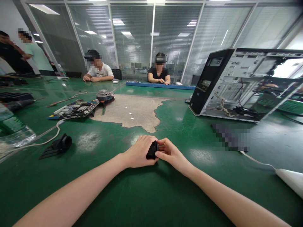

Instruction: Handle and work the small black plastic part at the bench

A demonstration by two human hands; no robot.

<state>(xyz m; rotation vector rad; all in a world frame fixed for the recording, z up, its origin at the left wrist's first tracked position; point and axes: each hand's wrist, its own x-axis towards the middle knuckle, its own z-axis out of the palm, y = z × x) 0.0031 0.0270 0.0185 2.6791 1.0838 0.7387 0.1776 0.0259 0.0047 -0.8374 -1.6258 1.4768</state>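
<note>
Both of my hands meet in the middle of the green table. My left hand is curled around a small black part, and my right hand pinches the same part from the other side with thumb and fingers. Most of the part is hidden between my fingers, so I cannot make out its shape.
An open computer case lies on its side at the right. A circuit board and a round fan lie at the left, with a black plastic piece, a white cable and a water bottle. Other people sit at the far end.
</note>
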